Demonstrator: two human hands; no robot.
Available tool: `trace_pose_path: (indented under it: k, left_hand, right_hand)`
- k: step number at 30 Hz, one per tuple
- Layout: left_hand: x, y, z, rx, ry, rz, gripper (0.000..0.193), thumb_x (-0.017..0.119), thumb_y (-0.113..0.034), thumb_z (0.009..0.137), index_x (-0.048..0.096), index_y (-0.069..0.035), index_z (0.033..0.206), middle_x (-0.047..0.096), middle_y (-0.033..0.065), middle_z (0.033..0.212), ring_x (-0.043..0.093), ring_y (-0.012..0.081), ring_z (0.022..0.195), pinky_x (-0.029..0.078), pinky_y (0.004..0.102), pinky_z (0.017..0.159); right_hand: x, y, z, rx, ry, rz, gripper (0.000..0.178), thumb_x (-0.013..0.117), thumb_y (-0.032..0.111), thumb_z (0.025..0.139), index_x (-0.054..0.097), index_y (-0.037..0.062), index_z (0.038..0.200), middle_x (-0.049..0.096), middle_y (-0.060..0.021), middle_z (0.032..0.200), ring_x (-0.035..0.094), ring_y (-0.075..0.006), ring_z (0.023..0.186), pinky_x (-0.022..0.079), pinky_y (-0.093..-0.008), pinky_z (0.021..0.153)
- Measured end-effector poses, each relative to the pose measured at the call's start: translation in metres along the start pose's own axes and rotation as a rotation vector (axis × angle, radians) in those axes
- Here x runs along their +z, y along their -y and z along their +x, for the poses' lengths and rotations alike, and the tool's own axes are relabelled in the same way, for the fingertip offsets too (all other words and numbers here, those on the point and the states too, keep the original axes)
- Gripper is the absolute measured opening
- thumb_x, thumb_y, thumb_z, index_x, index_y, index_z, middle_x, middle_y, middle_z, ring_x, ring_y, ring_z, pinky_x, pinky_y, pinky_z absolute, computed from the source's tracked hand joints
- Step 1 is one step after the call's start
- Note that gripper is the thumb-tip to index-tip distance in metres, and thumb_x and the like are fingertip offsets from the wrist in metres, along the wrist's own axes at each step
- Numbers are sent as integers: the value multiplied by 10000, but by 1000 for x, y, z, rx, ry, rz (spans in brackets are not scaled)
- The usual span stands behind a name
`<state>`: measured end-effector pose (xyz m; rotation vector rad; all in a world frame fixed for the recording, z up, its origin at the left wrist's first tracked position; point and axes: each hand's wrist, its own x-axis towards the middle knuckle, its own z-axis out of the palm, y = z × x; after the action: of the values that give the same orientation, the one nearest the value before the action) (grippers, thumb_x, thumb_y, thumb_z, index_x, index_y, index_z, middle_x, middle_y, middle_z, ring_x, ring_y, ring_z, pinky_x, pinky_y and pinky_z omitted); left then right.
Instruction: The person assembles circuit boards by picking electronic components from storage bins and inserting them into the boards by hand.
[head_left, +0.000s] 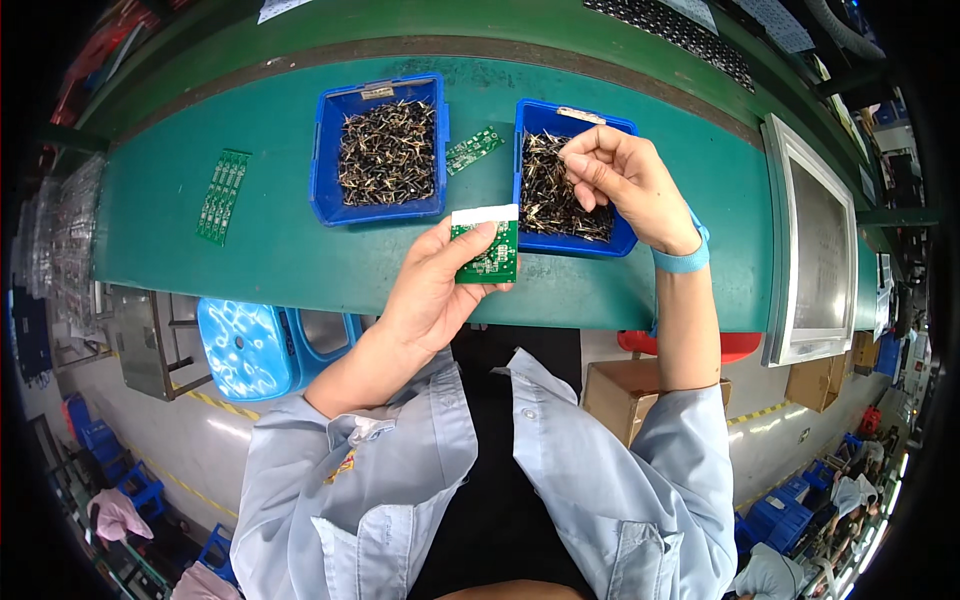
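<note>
We've got a pretty full green bench [270, 255] here. A silver-framed panel [797, 240] stands at its right end, a glossy blue stool [240, 345] is down by the near edge on the left, and a cardboard box [607, 395] sits below, near our right forearm, with something red [738, 346] just beyond it, partly blocked by that arm.

Our left hand [440, 268] is gripping a green circuit board [490, 262] with a white strip along its far edge, held up just in front of the gap between the bins, thumb covering a bit of it. Our right hand [630, 180], light-blue band [683, 261] on the wrist, is over the right blue bin [575, 244] and hides part of what's in there. Its thumb and fingertips are drawn together; we can't tell if a part is pinched between them.

Count-wise: two blue bins, counting the left one [385, 213], both loaded with way too many small leaded parts [387, 155] to number. Three green boards: the held one, one lying between the bins [474, 150], and a longer one [224, 197] off to the left.
</note>
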<state>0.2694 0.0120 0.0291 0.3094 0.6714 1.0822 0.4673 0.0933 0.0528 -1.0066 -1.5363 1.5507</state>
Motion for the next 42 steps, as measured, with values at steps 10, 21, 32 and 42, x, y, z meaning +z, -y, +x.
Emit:
trace_pose_path:
  k: [10,21,32,42]
  left_hand:
    - [8,-1,4,18,-22,35,209,498,-78,845,474,34,1020,576,103,824,568,115,639,473,201,548]
    - [24,-3,10,154,47,193,188,489,-91,854,480,31,996,576,100,827,567,112,682,468,203,588]
    - [24,0,9,337,93,354,177,553,-34,806,482,17,960,575,86,816,549,104,682,458,191,616]
    - [19,3,11,428,56,393,171,569,-23,794,483,8,939,567,69,796,535,86,653,446,175,581]
  right_hand:
    - [5,13,-9,99,-12,111,121,547,39,808,589,-61,860,594,-107,644,603,-148,567,466,-179,513]
    - [32,23,-24,55,-28,94,77,570,-24,771,529,-48,831,581,-99,656,587,-147,529,465,-181,495]
    - [39,21,-27,39,-19,21,76,580,1,775,506,-1,758,580,-66,626,589,-123,541,420,-154,471]
    - [40,23,-30,88,-13,150,71,583,10,775,544,-24,824,582,-67,638,588,-119,558,421,-151,481]
